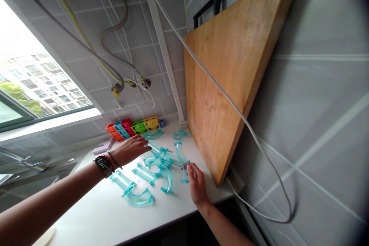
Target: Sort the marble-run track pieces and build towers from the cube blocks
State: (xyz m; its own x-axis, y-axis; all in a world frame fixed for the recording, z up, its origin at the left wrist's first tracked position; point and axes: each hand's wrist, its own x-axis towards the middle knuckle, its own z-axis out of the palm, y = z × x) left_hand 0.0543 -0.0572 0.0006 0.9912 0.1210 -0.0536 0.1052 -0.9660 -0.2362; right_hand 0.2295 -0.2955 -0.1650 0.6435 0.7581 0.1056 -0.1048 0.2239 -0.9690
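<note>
1. The left hand [131, 150], with a smartwatch [102, 164] on its wrist, is reaching palm down over the white surface [86, 215]; its grip is standing loose, fingers stretched out, just beside a straight teal track piece [156, 147]. Whether the fingertips are touching it, I cannot tell.
2. The right hand [197, 186] is pinching a slim curved track piece [180, 155] near the right edge of the surface; its grip is closing on the side of that piece.
3. More translucent teal track pieces [146, 173] are lying between the hands, some straight, some bent; a C-shaped track piece [140, 200] is lying nearest the near edge.
4. Along the far edge, a row of coloured frame blocks [135, 127] is standing against the wall, and a small teal piece [179, 134] is lying by the far right corner.
5. A wooden cutting board [219, 80] is leaning along the right edge, a white cable [201, 67] crossing before it.
</note>
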